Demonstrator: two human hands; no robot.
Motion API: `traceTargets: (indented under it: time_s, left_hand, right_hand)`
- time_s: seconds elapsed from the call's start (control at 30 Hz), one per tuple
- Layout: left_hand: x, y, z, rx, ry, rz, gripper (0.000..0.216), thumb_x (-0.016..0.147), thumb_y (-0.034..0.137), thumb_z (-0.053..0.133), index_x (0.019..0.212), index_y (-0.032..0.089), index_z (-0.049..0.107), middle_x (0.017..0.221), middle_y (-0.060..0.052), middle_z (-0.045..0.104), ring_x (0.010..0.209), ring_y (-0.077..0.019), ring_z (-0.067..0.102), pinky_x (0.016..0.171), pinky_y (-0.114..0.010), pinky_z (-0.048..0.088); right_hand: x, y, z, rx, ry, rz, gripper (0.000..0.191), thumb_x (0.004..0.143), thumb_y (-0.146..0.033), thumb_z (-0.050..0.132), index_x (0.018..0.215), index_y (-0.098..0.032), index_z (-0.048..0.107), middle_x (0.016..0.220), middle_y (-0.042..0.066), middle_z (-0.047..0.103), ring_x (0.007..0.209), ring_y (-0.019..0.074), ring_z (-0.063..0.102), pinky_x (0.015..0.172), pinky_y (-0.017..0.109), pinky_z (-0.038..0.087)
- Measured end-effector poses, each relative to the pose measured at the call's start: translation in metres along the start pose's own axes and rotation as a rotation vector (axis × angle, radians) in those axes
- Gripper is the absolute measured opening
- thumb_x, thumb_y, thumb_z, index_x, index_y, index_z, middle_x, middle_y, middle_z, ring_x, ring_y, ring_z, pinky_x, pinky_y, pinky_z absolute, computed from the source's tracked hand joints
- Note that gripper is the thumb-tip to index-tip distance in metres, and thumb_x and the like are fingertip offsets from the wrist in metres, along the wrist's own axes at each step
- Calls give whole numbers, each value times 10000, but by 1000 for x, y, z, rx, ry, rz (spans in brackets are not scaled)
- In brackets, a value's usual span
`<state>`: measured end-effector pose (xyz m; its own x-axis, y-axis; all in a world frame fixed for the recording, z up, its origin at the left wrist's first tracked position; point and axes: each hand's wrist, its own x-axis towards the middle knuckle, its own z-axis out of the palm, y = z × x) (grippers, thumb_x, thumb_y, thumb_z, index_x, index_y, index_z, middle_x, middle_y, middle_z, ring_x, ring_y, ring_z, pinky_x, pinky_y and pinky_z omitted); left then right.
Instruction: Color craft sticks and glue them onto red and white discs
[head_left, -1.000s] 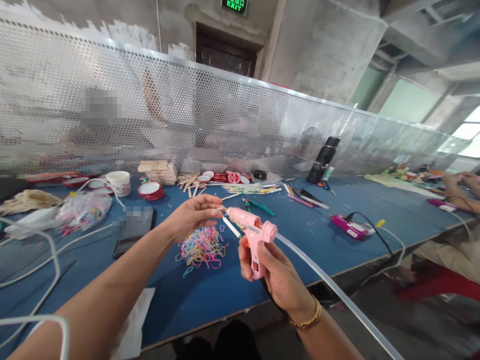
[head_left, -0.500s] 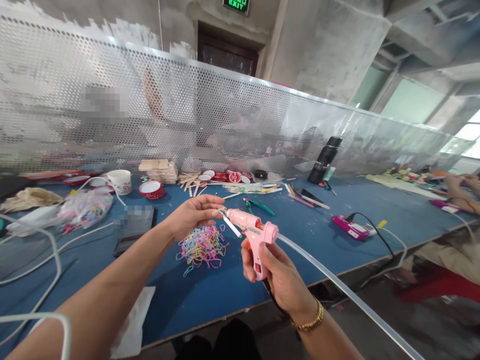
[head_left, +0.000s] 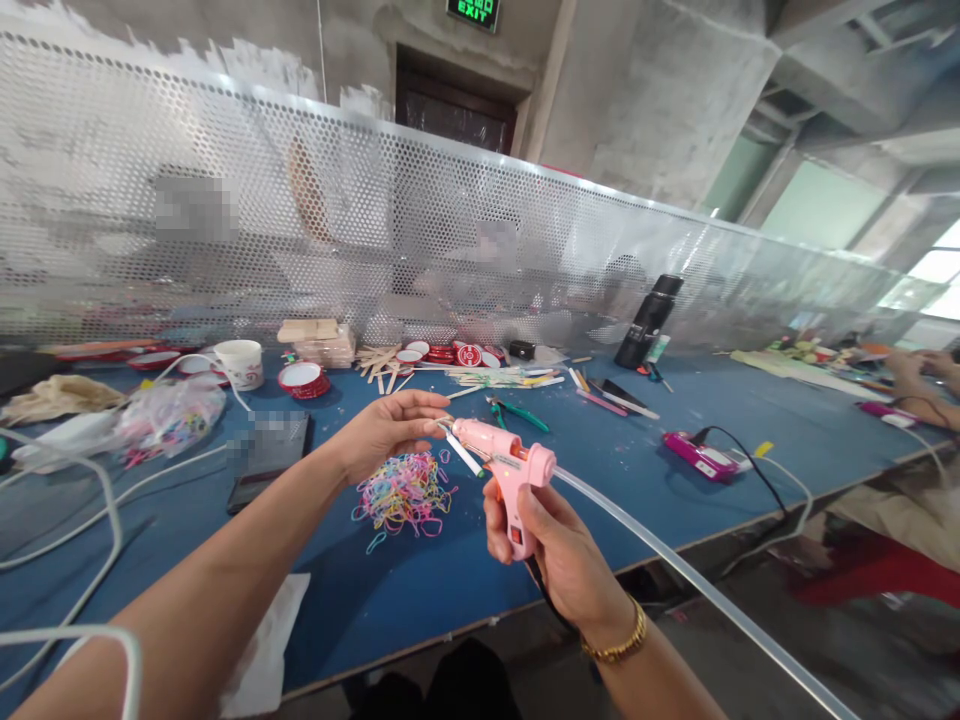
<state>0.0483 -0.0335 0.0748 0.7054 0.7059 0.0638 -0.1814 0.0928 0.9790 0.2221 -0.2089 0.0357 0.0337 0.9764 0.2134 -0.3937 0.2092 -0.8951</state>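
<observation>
My right hand grips a pink hot glue gun by its handle, one finger at the orange trigger. A long clear glue stick runs out of the gun's back towards the lower right. My left hand is pinched at the gun's nozzle, on something too small to make out. Just below those fingertips is a thin white stick with a green end; whether the fingers hold it I cannot tell. Beneath my left hand lies a heap of coloured rubber loops on the blue table.
Green-handled pliers lie beyond the gun. Farther back are wooden sticks, red-rimmed lids, a paper cup and a black bottle. A phone and white cables are left; a purple power strip is right.
</observation>
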Motion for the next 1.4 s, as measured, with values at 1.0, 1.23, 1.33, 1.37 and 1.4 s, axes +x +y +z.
traceTargets:
  time_s: [1.0, 1.23, 1.33, 1.37, 1.4]
  left_hand:
    - [-1, 4, 3, -19, 36, -12, 346, 689, 154, 793, 1023, 222, 732, 1010, -54, 744, 851, -136, 698, 701, -210, 532]
    - [1, 2, 2, -46, 86, 41, 333, 695, 159, 799, 1018, 216, 738, 961, -58, 763, 908, -143, 698, 796, -227, 521]
    - [2, 2, 1, -49, 89, 56, 364, 701, 169, 800, 1054, 224, 731, 974, -57, 763, 913, -130, 695, 814, -217, 512]
    - [3, 2, 1, -48, 91, 56, 372, 701, 172, 801, 1062, 228, 729, 977, -55, 762, 914, -127, 694, 817, -215, 512]
    - [3, 2, 0, -46, 94, 55, 379, 701, 174, 803, 1068, 230, 728, 979, -54, 761, 914, -126, 693, 818, -215, 513]
  right_hand:
    - [0, -1, 2, -19, 7, 0, 354, 888, -509, 610, 981, -170, 652, 771, 21, 585, 562, 84, 507, 558, 254, 373]
    - [-7, -4, -1, -21, -58, 16, 360, 907, -503, 576, 1040, -175, 645, 897, 67, 631, 570, 89, 515, 552, 256, 371]
    - [-14, -8, -4, -2, -74, -1, 376, 912, -511, 555, 1065, -179, 640, 925, 82, 638, 572, 100, 514, 534, 257, 363]
    - [-16, -10, -6, -8, -69, -12, 385, 913, -518, 547, 1075, -182, 639, 931, 85, 638, 580, 109, 519, 530, 260, 363]
    - [-19, -14, -10, -21, -59, -31, 394, 913, -526, 540, 1080, -184, 640, 934, 88, 638, 591, 119, 525, 529, 265, 366]
